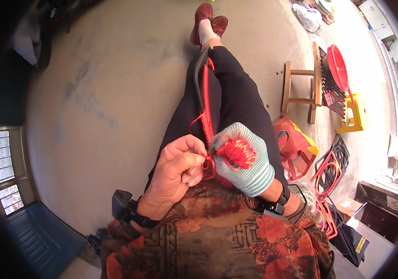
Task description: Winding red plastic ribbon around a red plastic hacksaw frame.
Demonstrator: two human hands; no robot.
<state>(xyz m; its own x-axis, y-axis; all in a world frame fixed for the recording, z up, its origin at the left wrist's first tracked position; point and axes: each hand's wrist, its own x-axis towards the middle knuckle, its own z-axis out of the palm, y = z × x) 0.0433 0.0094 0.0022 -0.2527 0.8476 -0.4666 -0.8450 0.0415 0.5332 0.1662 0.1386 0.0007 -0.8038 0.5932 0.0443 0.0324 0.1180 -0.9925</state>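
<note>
Pinching a red cord (pixel 207 163) over the lap, the bare left hand (pixel 180 168) was closed on it; the gloved right hand (pixel 244 160) gripped a red cord ball (pixel 236 152). A black frame (pixel 201 88) lay along the legs.

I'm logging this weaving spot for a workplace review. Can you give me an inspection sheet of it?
Surface: bare concrete floor; work rests on the lap.
Job's things: red cord strung along a black frame.
Clutter: wooden stool, red basket, yellow stool, red bag.
Grippers: left hand bare, pinching the cord; right hand gloved, wound with cord.
Cables: nothing seen.
Surroundings: window, blue door.
</note>
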